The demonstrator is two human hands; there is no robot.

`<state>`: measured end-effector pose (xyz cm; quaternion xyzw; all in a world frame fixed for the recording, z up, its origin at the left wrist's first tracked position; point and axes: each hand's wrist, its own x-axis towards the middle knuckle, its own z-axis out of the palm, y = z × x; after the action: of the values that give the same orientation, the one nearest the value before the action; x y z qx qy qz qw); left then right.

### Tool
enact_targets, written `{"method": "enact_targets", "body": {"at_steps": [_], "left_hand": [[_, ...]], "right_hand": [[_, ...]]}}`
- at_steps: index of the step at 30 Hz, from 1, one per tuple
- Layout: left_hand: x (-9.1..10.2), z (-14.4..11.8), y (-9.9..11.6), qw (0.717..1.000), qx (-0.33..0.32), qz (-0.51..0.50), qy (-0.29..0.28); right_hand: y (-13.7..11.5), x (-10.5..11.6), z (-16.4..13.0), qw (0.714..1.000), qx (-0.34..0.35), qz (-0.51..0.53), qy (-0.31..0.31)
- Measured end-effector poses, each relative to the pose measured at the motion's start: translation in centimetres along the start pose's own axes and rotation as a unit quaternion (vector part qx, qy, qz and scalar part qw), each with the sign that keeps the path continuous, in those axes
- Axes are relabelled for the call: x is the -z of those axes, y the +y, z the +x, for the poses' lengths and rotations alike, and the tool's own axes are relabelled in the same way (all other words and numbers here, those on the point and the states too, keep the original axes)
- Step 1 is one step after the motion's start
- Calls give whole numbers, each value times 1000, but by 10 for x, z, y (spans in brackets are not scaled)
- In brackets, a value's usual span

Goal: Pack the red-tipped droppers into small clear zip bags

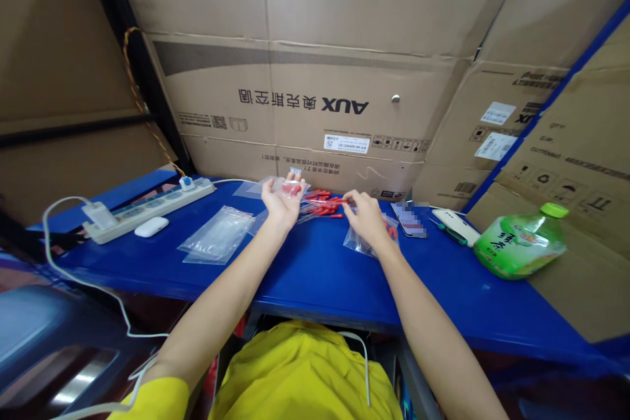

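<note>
Cardboard boxes (315, 46) back the blue tabletop (315, 275). My left hand (280, 200) holds up a small bag (291, 188) with red pieces; my right hand (363, 213) pinches one from the red pile (325, 205).

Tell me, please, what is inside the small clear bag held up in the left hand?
The small clear bag in the left hand holds a few red pieces, like the loose red pieces on the blue table. Their count is unclear; the fingers cover the bag's lower part.
</note>
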<state>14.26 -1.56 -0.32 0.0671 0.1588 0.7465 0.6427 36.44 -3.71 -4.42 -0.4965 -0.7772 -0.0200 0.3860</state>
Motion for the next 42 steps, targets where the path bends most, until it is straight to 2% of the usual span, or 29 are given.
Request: {"method": "enact_targets", "body": {"at_steps": [3,5,11,17,22,31,36,39,42], "left_hand": [[1,4,6,1000,-22,-9,17],[1,4,5,999,-27,-10,18],[0,-7,-16,1000,10,-5,-23],[2,-23,-38,997,57,25,-40],[6,-26,-47,994,76,48,-67],[7,-30,-49,992,85,47,-75],[9,-30,-52,991,89,61,-77],[9,-29,-53,991,90,68,-73],[8,-27,-49,992,90,60,-67]], "right_hand": [[-10,9,3,992,7,97,83],[-21,11,4,986,9,131,106],[-49,-2,-3,985,18,152,85],[-64,-19,-7,975,-3,206,78],[-65,-26,-7,972,-50,209,96],[-63,-32,-7,971,-48,218,89],[-61,-36,-6,971,-69,199,111],[-58,-35,-5,970,-102,182,126],[-51,-29,-1,977,-92,153,118]]}}
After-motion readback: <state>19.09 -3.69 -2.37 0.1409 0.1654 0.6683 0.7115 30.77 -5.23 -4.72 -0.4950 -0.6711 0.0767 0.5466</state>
